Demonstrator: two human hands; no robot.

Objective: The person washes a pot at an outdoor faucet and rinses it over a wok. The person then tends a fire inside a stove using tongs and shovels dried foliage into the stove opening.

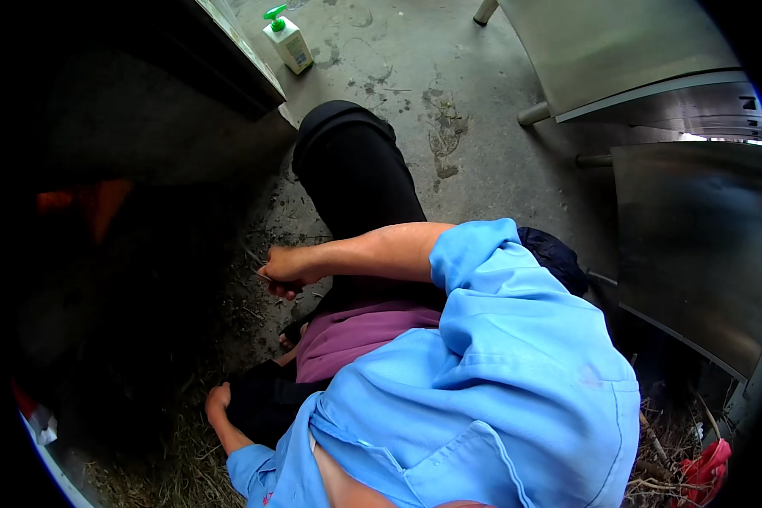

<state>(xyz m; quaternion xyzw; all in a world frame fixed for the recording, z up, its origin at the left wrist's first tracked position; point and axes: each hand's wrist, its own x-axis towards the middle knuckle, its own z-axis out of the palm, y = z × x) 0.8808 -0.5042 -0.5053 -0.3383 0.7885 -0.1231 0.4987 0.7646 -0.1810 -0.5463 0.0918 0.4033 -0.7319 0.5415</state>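
Note:
My right hand (pixel 288 267) reaches across above my bent leg in black trousers (pixel 356 178). Its fingers are closed, with a thin stick-like bit at the fingertips too small to name. Below it lies ground strewn with dry twigs and bits of straw (pixel 250 309). My left hand (pixel 218 398) is low beside my other black-clad knee (pixel 262 391), close to a heap of dry grass (pixel 186 461). Shadow hides its fingers, so whether it holds anything cannot be seen.
An orange glow (pixel 85 207) shows in the dark area ahead. A white pump bottle with a green top (pixel 289 46) stands on the concrete floor (pixel 474 127). Metal panels (pixel 694 245) are on my right. Behind me are sticks (pixel 652 440) and a red bag-like thing (pixel 707 470).

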